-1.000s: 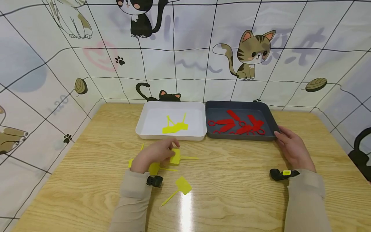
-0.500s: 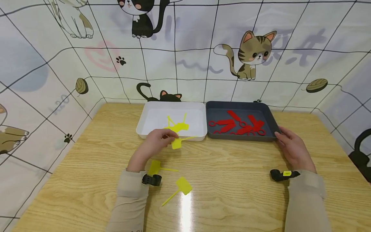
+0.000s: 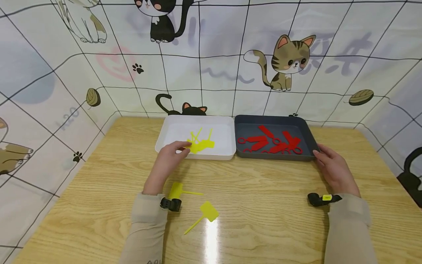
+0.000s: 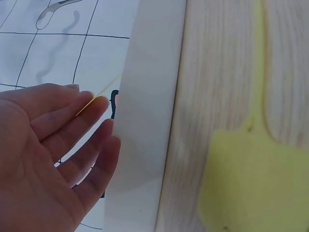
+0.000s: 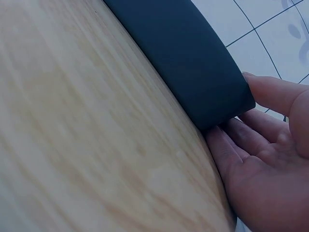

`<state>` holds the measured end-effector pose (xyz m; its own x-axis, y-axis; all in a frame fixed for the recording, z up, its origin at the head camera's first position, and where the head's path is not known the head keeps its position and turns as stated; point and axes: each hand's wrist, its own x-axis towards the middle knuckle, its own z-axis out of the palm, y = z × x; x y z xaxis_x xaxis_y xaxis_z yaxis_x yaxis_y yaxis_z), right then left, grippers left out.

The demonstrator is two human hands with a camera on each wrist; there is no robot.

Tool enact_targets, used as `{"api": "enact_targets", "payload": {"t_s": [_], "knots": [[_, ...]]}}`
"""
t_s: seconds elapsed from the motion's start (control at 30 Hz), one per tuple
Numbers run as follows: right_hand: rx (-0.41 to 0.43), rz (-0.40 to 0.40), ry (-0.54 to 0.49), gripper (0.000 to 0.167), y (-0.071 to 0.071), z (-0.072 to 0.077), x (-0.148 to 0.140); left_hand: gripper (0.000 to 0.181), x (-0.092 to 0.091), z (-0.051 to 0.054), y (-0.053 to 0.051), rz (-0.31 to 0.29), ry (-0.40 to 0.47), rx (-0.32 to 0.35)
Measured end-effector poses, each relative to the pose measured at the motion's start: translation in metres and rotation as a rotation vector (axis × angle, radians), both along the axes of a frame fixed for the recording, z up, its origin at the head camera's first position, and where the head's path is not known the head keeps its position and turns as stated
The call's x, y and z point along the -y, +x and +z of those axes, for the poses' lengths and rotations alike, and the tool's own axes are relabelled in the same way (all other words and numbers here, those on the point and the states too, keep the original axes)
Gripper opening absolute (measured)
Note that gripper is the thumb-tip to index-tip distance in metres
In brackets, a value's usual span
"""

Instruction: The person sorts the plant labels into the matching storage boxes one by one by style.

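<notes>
My left hand [image 3: 169, 157] is over the front edge of the white tray [image 3: 169, 128], its fingers extended and slightly apart. Its fingertips are at a pile of several yellow T-shaped plant labels [image 3: 202, 145] inside that tray. In the left wrist view the fingers [image 4: 82, 130] are beside the tray wall [image 4: 149, 106], with a thin yellow edge showing behind them. My right hand [image 3: 336, 168] holds the front right corner of the dark grey tray [image 5: 193, 63], thumb on the rim and fingers against the outside and underside. Several red tags with ring ends [image 3: 278, 147] lie in the grey tray.
Two more yellow labels are on the wooden table: one label [image 3: 176, 190] near the left wrist, another label [image 3: 209, 211] farther forward, towards the person. Both trays stand side by side at the back, close to a cat-patterned cloth [image 3: 214, 73].
My left hand picked a yellow label off the table, carried it up to the white tray and let it go onto the pile. The right hand stays at the grey tray's corner.
</notes>
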<state>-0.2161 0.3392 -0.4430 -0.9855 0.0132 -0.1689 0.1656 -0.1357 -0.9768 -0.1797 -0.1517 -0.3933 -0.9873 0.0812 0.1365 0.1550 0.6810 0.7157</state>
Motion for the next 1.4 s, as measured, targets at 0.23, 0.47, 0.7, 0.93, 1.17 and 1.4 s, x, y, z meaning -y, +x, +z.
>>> {"api": "enact_targets", "payload": {"t_s": [0.23, 0.47, 0.7, 0.93, 1.17, 1.4], "knots": [[-0.005, 0.002, 0.005, 0.076, 0.001, 0.000, 0.000, 0.035, 0.001, -0.007, 0.000, -0.005, 0.024, 0.045], [-0.017, 0.007, -0.003, 0.075, 0.000, 0.001, 0.001, 0.041, 0.002, -0.012, -0.002, 0.023, 0.000, 0.107], [-0.017, 0.008, -0.011, 0.075, 0.000, 0.004, 0.001, 0.044, 0.002, -0.014, -0.003, 0.007, -0.050, 0.129], [-0.020, 0.006, -0.009, 0.075, 0.001, 0.004, 0.001, 0.047, 0.000, -0.013, -0.005, -0.041, -0.133, 0.127], [-0.030, 0.000, -0.052, 0.075, 0.001, -0.001, 0.001, 0.052, -0.002, -0.013, -0.003, -0.030, -0.147, 0.110], [-0.034, 0.005, -0.066, 0.076, 0.000, -0.002, 0.000, 0.057, -0.006, -0.014, -0.002, -0.009, -0.246, 0.131]]}}
